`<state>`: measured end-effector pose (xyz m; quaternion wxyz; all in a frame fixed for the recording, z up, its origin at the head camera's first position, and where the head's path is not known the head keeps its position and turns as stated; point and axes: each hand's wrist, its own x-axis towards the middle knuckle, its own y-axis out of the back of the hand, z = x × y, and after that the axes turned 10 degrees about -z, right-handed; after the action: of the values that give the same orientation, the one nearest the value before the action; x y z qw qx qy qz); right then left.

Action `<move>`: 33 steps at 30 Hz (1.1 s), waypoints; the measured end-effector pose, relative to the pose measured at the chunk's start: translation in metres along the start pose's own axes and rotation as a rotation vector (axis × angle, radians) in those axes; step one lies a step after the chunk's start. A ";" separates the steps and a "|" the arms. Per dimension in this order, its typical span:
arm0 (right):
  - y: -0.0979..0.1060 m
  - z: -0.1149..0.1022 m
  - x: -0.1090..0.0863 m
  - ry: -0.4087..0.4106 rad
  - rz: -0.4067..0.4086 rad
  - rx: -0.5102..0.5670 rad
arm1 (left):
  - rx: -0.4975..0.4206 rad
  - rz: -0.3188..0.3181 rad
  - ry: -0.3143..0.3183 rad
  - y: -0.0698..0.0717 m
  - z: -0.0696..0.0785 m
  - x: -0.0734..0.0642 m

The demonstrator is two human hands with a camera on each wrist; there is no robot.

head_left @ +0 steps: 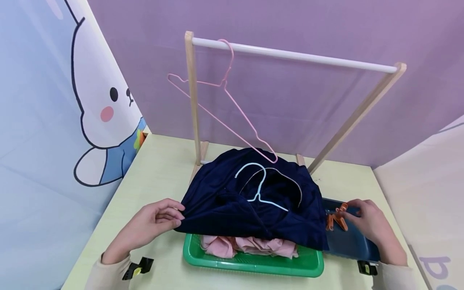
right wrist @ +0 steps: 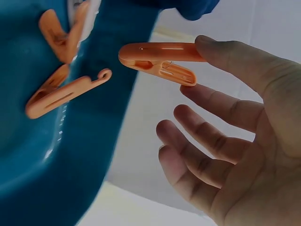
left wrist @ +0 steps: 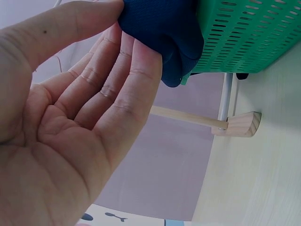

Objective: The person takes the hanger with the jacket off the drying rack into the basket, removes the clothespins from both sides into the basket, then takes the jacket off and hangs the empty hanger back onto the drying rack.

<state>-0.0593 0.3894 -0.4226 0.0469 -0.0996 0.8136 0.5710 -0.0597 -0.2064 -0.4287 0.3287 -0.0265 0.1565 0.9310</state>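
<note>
My left hand [head_left: 154, 219] pinches the left edge of a navy blue garment [head_left: 221, 217] between thumb and fingers; the left wrist view shows the fabric [left wrist: 160, 33] at the fingertips. A light blue hanger [head_left: 262, 185] sits inside the garment, its hook standing out of the neck opening and its lower part hidden. On the right side, my right hand [head_left: 373, 221] holds an orange clothespin [right wrist: 160, 52] between thumb and index finger, above a dark blue tray [head_left: 357, 241]. More orange clothespins [right wrist: 70, 92] lie in that tray.
Under the garment stands a green basket [head_left: 253, 266] with pink cloth [head_left: 261, 245] inside. Behind it rises a wooden rack [head_left: 194, 100] with a white rail [head_left: 290, 53]. A pink hanger [head_left: 226, 80] hangs from the rail, its lower end just above the garment.
</note>
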 end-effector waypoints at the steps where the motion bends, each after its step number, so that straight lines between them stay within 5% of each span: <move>1: -0.001 0.003 -0.001 -0.004 -0.001 -0.003 | 0.001 0.001 0.000 0.000 0.000 0.000; 10: -0.005 0.007 -0.005 -0.043 -0.022 -0.007 | 0.005 0.003 -0.003 0.000 -0.001 0.000; 18: -0.001 -0.014 -0.010 0.010 0.043 0.008 | 0.016 0.008 -0.021 0.000 0.000 -0.001; 25: -0.010 -0.060 -0.014 0.282 0.276 0.132 | 0.013 0.011 0.002 0.000 0.001 -0.001; 33: -0.020 -0.106 -0.015 0.591 0.261 0.183 | 0.016 0.015 -0.006 -0.001 0.000 -0.002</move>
<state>-0.0368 0.2847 -0.4021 -0.2558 -0.1512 0.8458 0.4431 -0.0579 -0.2068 -0.4281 0.3222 -0.0198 0.1633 0.9323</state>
